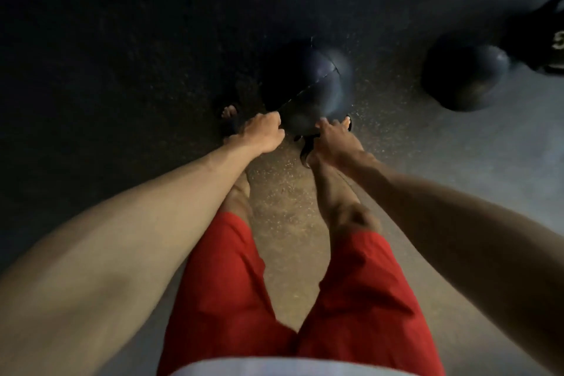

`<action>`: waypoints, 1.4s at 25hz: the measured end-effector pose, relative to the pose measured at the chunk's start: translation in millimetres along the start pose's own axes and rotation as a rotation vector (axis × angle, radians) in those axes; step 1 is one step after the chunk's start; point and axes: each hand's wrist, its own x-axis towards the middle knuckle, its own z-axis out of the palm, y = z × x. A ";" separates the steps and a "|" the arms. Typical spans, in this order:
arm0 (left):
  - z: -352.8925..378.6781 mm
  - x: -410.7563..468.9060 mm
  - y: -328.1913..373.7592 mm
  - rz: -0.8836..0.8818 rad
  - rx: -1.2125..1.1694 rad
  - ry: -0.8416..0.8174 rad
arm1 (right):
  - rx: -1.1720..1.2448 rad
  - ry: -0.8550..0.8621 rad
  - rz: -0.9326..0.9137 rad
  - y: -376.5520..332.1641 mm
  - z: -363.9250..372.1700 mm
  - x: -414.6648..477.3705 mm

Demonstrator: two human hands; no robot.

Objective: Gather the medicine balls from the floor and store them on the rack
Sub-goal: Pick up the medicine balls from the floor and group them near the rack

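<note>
a dark medicine ball [308, 87] is seen resting on the speckled rubber floor [283, 192], just ahead of the person's feet. a stitched seam is visible running across its top, and a dull sheen is shown on its right side. both arms are stretched straight down toward it.

the left hand [263, 134] is placed at the ball's near left edge, with the fingers curled under into a loose fist; whether the ball is actually gripped or only touched cannot be told, since the fingertips are hidden. the right hand [334, 139] is laid against the ball's near right edge, fingers partly spread and pointed forward, appearing to touch the surface rather than close around it. the ball is not lifted.

a second medicine ball [465, 76], also dark, is seen on the floor well apart to the right. just beside it, at the frame's right edge, a black object [540, 40] with a pale mark is partly shown; it is too blurred and cropped to be identified, and whether anything is held in it cannot be told.

red shorts [244, 299] are worn, and a pale shirt hem [274, 368] is seen at the bottom edge. dark sandals [306, 146] are worn on the feet. the upper left of the floor is lost in deep shadow.
</note>
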 end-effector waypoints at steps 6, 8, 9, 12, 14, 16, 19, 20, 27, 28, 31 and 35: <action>57.2 95.5 42.2 -0.074 -0.173 0.082 | -0.106 -0.026 0.045 66.1 6.2 109.5; 64.6 121.9 45.7 -0.068 -0.159 0.065 | -0.137 -0.043 0.042 78.2 10.3 132.9; 66.3 132.3 44.3 -0.058 -0.144 0.048 | -0.143 -0.043 0.032 83.0 12.0 140.2; 57.5 161.9 26.3 -0.025 -0.152 0.068 | -0.115 0.001 -0.014 83.6 9.7 159.9; 36.5 176.1 5.5 -0.032 -0.176 0.113 | -0.106 0.032 -0.043 66.8 -0.3 173.7; 7.2 187.6 -16.1 -0.095 -0.251 0.132 | -0.174 0.080 -0.077 39.0 -12.0 188.8; -19.5 195.4 -49.4 -0.193 -0.346 0.256 | -0.260 0.155 -0.076 -10.6 -28.5 211.9; -22.6 192.2 -58.0 -0.184 -0.351 0.305 | -0.273 0.180 -0.060 -30.5 -33.2 220.8; -6.1 172.8 -64.3 0.044 -0.186 0.527 | -0.151 0.324 -0.119 -174.1 -66.0 281.3; -16.8 178.7 -69.8 -0.015 -0.225 0.521 | -0.133 0.331 -0.169 -182.9 -71.3 285.0; -61.1 200.4 -102.8 -0.164 -0.227 0.485 | -0.159 0.376 -0.283 -179.3 -77.0 279.8; -105.7 221.5 -139.6 -0.300 -0.254 0.505 | -0.245 0.317 -0.317 -137.3 -60.8 264.0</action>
